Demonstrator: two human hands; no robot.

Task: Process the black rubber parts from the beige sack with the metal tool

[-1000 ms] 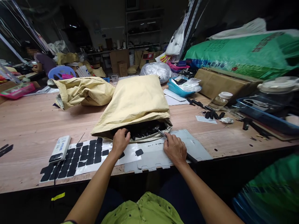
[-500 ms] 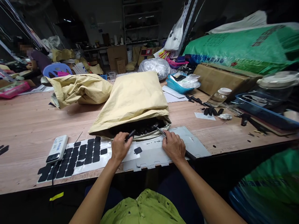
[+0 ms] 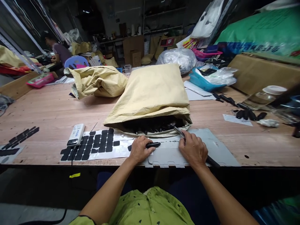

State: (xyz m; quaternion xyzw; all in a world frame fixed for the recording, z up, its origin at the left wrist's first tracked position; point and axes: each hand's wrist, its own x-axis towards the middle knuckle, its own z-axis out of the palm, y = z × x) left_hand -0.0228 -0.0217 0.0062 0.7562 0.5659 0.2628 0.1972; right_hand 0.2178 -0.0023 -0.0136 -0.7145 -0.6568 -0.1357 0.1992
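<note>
Black piece [image 3: 154, 144] gripped by the left hand [image 3: 141, 150], just in front of the yellow bag [image 3: 154, 87]

Nearest, before the yellow bag, a grey board [image 3: 164, 156] lies along the front edge of the desk [image 3: 58, 112]. The left hand is low in front of the bag's mouth, thumb and fingers closed on the black piece, whose free end points right over the board. The right hand [image 3: 194, 148], in front of the bag's right corner, is wrapped around a tool [image 3: 180, 133]; its metal end reaches into the mouth and its dark handle sticks out behind the fist. Whether the tip touches anything inside cannot be told.

Front-left of the bag lie a white sheet [image 3: 122, 153] with black stickers [image 3: 103, 141] and a white device [image 3: 76, 134]. Dark pieces [image 3: 154, 126] fill the bag's opening, which faces the person.

Farther out, right of the bag, black parts [image 3: 250, 115] sit by a paper slip [image 3: 237, 119], with a jar [image 3: 260, 97] beyond them. Farther still are a blue tray [image 3: 202, 82] to the bag's right and a crumpled second bag [image 3: 100, 81] to its left. Behind it rests a clear plastic bundle [image 3: 177, 59].
</note>
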